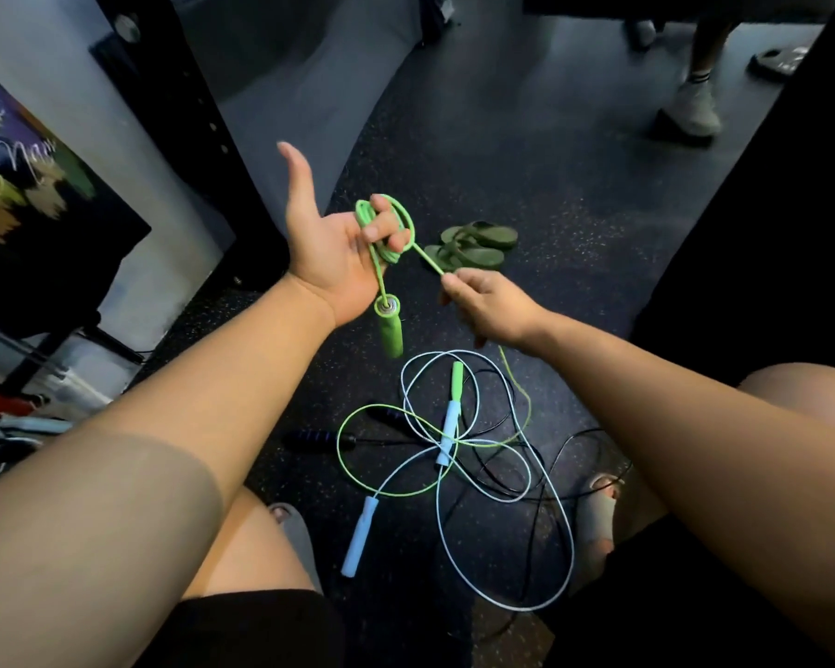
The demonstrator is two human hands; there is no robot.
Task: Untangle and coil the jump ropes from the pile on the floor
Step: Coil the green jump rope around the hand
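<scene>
Rope (385, 224) coils around left grip (338, 243) fingers.

Glossy plastic green rope (385, 219) — matt foam-like handle (391, 336) (metal-looking cap) — over rough speckled rubber floor (550, 185).

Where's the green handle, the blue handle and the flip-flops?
Green handle (391, 336): head view, middle of the hanging grip.
Blue handle (359, 536): head view, middle of the grip.
Flip-flops (473, 243): head view, top sole.
</scene>
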